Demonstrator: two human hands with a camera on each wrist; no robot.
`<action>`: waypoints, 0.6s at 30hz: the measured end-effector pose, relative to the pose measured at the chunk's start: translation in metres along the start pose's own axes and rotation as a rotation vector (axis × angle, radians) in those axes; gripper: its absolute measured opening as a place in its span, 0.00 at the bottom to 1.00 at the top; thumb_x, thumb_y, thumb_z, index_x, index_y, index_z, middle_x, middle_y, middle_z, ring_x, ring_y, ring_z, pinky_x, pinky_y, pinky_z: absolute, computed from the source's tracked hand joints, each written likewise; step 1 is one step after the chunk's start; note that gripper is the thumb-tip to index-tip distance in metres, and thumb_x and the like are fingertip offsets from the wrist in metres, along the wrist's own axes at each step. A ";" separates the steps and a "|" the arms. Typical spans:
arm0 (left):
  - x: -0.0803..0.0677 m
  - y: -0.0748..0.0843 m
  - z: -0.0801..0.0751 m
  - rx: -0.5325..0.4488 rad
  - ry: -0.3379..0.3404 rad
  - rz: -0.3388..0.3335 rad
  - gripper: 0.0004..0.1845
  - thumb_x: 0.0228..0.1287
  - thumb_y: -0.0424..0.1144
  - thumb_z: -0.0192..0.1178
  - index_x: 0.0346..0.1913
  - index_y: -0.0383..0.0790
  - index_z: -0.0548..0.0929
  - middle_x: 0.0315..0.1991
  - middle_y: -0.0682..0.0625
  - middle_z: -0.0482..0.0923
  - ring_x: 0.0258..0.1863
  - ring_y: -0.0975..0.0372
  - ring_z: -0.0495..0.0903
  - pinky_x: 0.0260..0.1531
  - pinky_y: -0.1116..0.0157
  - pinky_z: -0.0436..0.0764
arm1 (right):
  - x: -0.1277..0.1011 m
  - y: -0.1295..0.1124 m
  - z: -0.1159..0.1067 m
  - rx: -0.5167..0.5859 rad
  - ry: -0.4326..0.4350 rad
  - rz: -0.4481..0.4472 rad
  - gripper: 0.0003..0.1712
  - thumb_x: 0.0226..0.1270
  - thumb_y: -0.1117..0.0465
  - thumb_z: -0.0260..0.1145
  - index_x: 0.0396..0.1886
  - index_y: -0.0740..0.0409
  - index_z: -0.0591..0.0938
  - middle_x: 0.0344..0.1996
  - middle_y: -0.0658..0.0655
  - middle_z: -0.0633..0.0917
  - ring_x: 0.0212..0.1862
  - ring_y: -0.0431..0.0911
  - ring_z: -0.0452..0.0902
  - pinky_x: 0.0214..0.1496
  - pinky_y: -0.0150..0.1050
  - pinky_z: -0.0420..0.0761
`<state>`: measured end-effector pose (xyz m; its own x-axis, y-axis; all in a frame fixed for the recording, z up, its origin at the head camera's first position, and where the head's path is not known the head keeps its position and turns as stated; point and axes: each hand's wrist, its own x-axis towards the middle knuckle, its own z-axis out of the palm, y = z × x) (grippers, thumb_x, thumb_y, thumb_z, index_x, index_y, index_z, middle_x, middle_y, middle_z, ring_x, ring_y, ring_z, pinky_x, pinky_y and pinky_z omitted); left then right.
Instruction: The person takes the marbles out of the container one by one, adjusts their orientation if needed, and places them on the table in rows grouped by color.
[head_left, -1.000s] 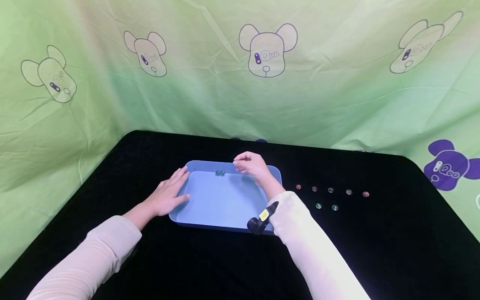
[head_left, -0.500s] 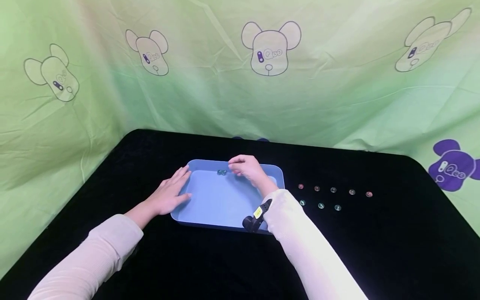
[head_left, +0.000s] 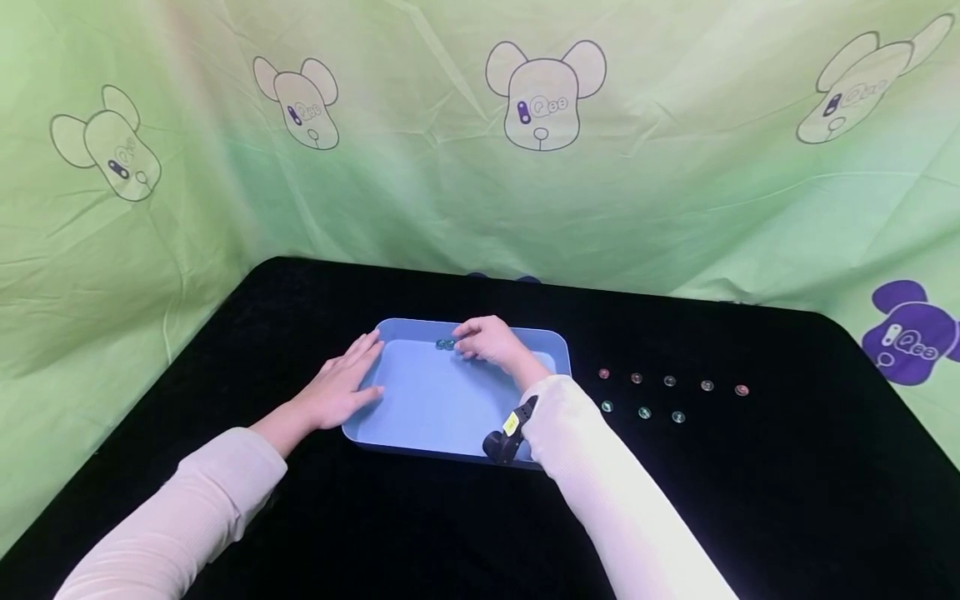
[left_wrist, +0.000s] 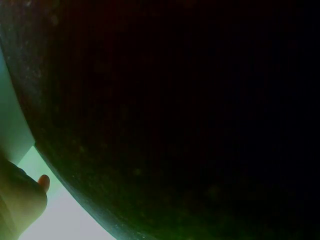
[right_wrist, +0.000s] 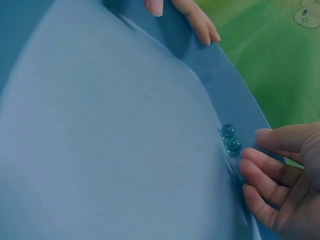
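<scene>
A shallow blue tray (head_left: 442, 408) lies on the black-covered table. Two teal glass marbles (right_wrist: 231, 138) touch each other inside it, against the far wall. My right hand (head_left: 491, 342) is over the tray's far side, its fingertips just right of the marbles. In the right wrist view, its fingers (right_wrist: 262, 167) are loosely bent, the thumb stands apart, and nothing shows between them. My left hand (head_left: 337, 387) lies along the tray's left rim with fingers straight. The left wrist view is mostly dark, with part of that hand (left_wrist: 22, 197) at the lower left.
Right of the tray, a row of several reddish and clear marbles (head_left: 670, 381) lies on the black cloth (head_left: 750, 500). Nearer me is a shorter row of greenish marbles (head_left: 644, 412). A green printed curtain (head_left: 420, 208) hangs behind and beside the table.
My right hand has moved left and slightly nearer, toward the two marbles, and its fingers have parted. One greenish marble has come out from behind the right sleeve. The left hand stays put.
</scene>
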<state>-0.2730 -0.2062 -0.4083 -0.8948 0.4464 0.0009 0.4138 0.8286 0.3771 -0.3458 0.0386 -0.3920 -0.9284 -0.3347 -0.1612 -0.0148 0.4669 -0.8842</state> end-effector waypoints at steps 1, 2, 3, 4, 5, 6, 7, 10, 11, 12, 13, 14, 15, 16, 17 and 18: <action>0.000 0.000 0.000 -0.001 0.000 0.000 0.35 0.62 0.49 0.46 0.65 0.35 0.49 0.67 0.47 0.35 0.65 0.53 0.36 0.54 0.48 0.48 | 0.000 0.000 0.000 -0.006 -0.006 0.004 0.15 0.52 0.70 0.61 0.42 0.67 0.78 0.25 0.56 0.80 0.25 0.41 0.74 0.28 0.31 0.71; 0.000 0.000 0.000 -0.003 -0.001 -0.001 0.34 0.62 0.49 0.46 0.65 0.35 0.49 0.67 0.47 0.35 0.65 0.53 0.36 0.54 0.49 0.48 | 0.000 0.000 0.001 -0.007 -0.012 0.008 0.15 0.52 0.70 0.61 0.42 0.66 0.78 0.24 0.56 0.80 0.25 0.41 0.73 0.27 0.31 0.71; 0.000 0.000 0.000 0.000 -0.001 -0.001 0.34 0.62 0.49 0.46 0.65 0.35 0.49 0.67 0.47 0.35 0.65 0.53 0.36 0.54 0.48 0.49 | 0.000 0.000 0.001 -0.014 -0.019 0.011 0.16 0.52 0.70 0.61 0.43 0.66 0.77 0.23 0.55 0.79 0.24 0.41 0.73 0.27 0.31 0.71; 0.000 0.000 0.000 0.001 -0.002 -0.001 0.34 0.62 0.49 0.46 0.65 0.35 0.49 0.67 0.47 0.35 0.65 0.53 0.36 0.54 0.48 0.49 | 0.000 0.000 0.002 -0.019 -0.023 0.014 0.16 0.51 0.70 0.61 0.43 0.66 0.77 0.22 0.54 0.79 0.24 0.41 0.73 0.27 0.30 0.71; 0.000 0.000 0.000 0.000 -0.004 -0.002 0.34 0.62 0.49 0.46 0.65 0.35 0.49 0.67 0.47 0.35 0.65 0.53 0.36 0.54 0.48 0.49 | 0.000 0.001 0.002 -0.025 -0.028 0.018 0.16 0.51 0.70 0.61 0.44 0.65 0.77 0.22 0.54 0.78 0.24 0.41 0.73 0.27 0.30 0.71; 0.000 0.001 0.000 0.000 -0.005 -0.004 0.34 0.62 0.49 0.46 0.65 0.35 0.49 0.67 0.47 0.35 0.65 0.53 0.36 0.54 0.49 0.48 | 0.000 0.001 0.002 -0.031 -0.033 0.020 0.17 0.51 0.70 0.61 0.44 0.65 0.77 0.21 0.54 0.78 0.24 0.41 0.72 0.28 0.31 0.71; 0.000 0.001 0.000 0.000 -0.008 -0.006 0.34 0.62 0.49 0.46 0.66 0.35 0.48 0.67 0.47 0.35 0.65 0.53 0.36 0.55 0.48 0.48 | 0.000 0.001 0.002 -0.036 -0.036 0.025 0.17 0.51 0.70 0.61 0.44 0.65 0.77 0.21 0.54 0.78 0.24 0.41 0.72 0.28 0.31 0.71; -0.001 0.001 0.000 -0.003 -0.011 -0.011 0.34 0.62 0.49 0.45 0.66 0.35 0.48 0.67 0.47 0.34 0.65 0.53 0.36 0.55 0.48 0.48 | 0.001 0.001 0.002 -0.054 -0.048 0.028 0.17 0.51 0.70 0.61 0.45 0.64 0.77 0.21 0.54 0.77 0.24 0.41 0.72 0.29 0.31 0.71; -0.001 0.001 0.000 -0.004 -0.011 -0.011 0.35 0.62 0.49 0.46 0.66 0.35 0.48 0.67 0.47 0.34 0.65 0.53 0.36 0.55 0.48 0.48 | 0.001 0.001 0.002 -0.064 -0.051 0.028 0.17 0.51 0.70 0.61 0.45 0.64 0.77 0.20 0.53 0.77 0.24 0.41 0.72 0.29 0.31 0.71; -0.001 0.002 0.000 -0.004 -0.011 -0.011 0.35 0.62 0.49 0.46 0.66 0.35 0.48 0.67 0.47 0.34 0.65 0.53 0.36 0.55 0.48 0.48 | 0.002 0.001 0.003 -0.073 -0.055 0.024 0.17 0.51 0.70 0.61 0.45 0.64 0.77 0.20 0.53 0.77 0.24 0.41 0.72 0.28 0.31 0.71; -0.001 0.002 -0.001 -0.003 -0.010 -0.010 0.35 0.62 0.48 0.46 0.65 0.35 0.49 0.67 0.47 0.34 0.65 0.53 0.36 0.55 0.48 0.48 | 0.003 0.001 0.003 -0.083 -0.057 0.025 0.17 0.51 0.70 0.61 0.44 0.64 0.77 0.20 0.53 0.77 0.24 0.41 0.71 0.28 0.31 0.71; -0.001 0.002 -0.001 -0.002 -0.008 -0.009 0.35 0.62 0.48 0.46 0.65 0.35 0.49 0.67 0.47 0.34 0.65 0.53 0.36 0.55 0.48 0.48 | 0.003 0.001 0.003 -0.091 -0.059 0.024 0.17 0.51 0.70 0.61 0.44 0.63 0.78 0.19 0.52 0.77 0.24 0.41 0.71 0.28 0.31 0.71; -0.001 0.002 -0.001 -0.001 -0.007 -0.008 0.35 0.62 0.48 0.46 0.65 0.34 0.49 0.67 0.47 0.34 0.65 0.53 0.36 0.55 0.48 0.48 | 0.004 0.000 0.003 -0.100 -0.061 0.022 0.17 0.51 0.70 0.61 0.44 0.63 0.78 0.19 0.52 0.77 0.24 0.40 0.71 0.27 0.31 0.70; -0.001 0.002 -0.001 -0.002 -0.005 -0.007 0.34 0.62 0.48 0.46 0.65 0.34 0.49 0.67 0.47 0.34 0.65 0.53 0.36 0.55 0.48 0.48 | 0.004 0.000 0.003 -0.110 -0.063 0.018 0.17 0.51 0.70 0.61 0.44 0.63 0.78 0.19 0.52 0.77 0.23 0.40 0.71 0.27 0.31 0.70; -0.001 0.002 -0.002 -0.001 -0.003 -0.007 0.34 0.62 0.48 0.46 0.65 0.34 0.49 0.67 0.47 0.34 0.65 0.53 0.36 0.55 0.49 0.48 | 0.005 -0.001 0.003 -0.123 -0.064 0.013 0.16 0.51 0.70 0.61 0.43 0.63 0.78 0.18 0.52 0.77 0.23 0.40 0.71 0.26 0.31 0.70; -0.001 0.002 -0.002 -0.002 -0.002 -0.006 0.34 0.62 0.48 0.46 0.65 0.34 0.49 0.67 0.47 0.34 0.65 0.54 0.36 0.55 0.49 0.48 | 0.005 -0.001 0.003 -0.133 -0.065 0.007 0.16 0.51 0.70 0.61 0.43 0.63 0.78 0.18 0.52 0.76 0.23 0.40 0.71 0.25 0.31 0.70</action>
<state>-0.2715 -0.2059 -0.4061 -0.8971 0.4418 -0.0033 0.4077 0.8307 0.3791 -0.3496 0.0335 -0.3933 -0.9030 -0.3808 -0.1991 -0.0613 0.5728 -0.8174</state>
